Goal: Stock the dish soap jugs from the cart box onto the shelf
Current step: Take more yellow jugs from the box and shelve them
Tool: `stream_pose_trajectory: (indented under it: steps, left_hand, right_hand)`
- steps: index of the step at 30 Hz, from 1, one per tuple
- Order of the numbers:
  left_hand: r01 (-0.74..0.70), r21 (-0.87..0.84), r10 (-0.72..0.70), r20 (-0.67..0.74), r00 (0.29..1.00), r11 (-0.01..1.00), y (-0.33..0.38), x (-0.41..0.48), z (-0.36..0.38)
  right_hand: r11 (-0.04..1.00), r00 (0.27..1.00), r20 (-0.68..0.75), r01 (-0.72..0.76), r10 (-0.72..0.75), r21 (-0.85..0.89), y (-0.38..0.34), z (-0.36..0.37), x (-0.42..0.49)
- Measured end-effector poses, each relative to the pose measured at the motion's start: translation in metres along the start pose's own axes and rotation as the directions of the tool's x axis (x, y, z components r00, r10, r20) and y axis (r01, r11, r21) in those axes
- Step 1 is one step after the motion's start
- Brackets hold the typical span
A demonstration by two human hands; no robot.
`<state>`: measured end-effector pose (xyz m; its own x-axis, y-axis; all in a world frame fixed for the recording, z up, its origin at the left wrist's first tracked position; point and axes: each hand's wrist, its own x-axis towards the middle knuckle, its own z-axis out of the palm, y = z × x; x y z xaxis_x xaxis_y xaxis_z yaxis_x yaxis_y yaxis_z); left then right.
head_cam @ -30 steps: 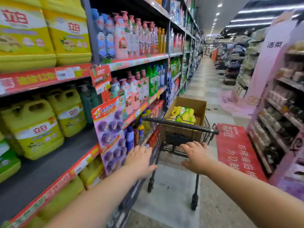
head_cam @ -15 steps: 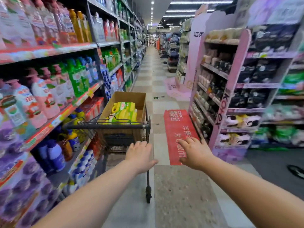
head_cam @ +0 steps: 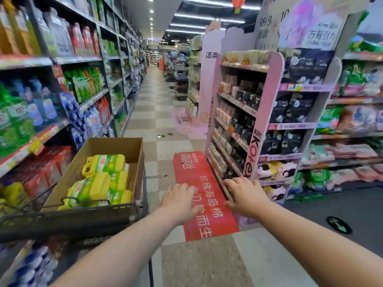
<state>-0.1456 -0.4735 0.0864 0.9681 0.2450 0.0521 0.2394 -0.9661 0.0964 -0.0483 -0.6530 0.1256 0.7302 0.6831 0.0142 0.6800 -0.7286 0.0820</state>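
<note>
Hands empty and apart, left hand [head_cam: 179, 200] and right hand [head_cam: 245, 195]; to their left, dish soap jugs [head_cam: 103, 162] lie in the cardboard box [head_cam: 116, 147], seemingly parked beside the shelf [head_cam: 51, 129] for stocking.

The cart [head_cam: 87, 221] at lower left is blurred and cut off by the left edge, and its rim hides the lowest jugs [head_cam: 97, 189] in the box [head_cam: 112, 145]. Bottles [head_cam: 31, 110] on the left shelf [head_cam: 48, 131] are too smeared to read.

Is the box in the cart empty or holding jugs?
Not empty: several yellow dish soap jugs lie stacked inside the open-topped cardboard box.
</note>
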Motion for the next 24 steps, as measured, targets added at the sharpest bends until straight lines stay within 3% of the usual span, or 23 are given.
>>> stream_pose_trajectory:
  steps: [10,17,24]
  left_hand:
    - [0.055,0.006,-0.055,0.055,0.997,0.998,-0.058,0.128,0.012]
    - [0.223,0.087,-0.230,0.078,0.970,0.971,-0.100,0.201,0.029]
    - [0.452,0.046,-0.453,0.037,0.890,0.891,-0.126,0.277,0.023]
  right_hand:
    - [0.998,0.998,0.036,0.057,-0.058,0.027,0.015,0.013,0.145]
    - [0.973,0.972,0.058,0.225,-0.227,0.043,0.019,0.034,0.272]
    - [0.909,0.907,0.059,0.416,-0.417,0.029,0.039,0.021,0.406]
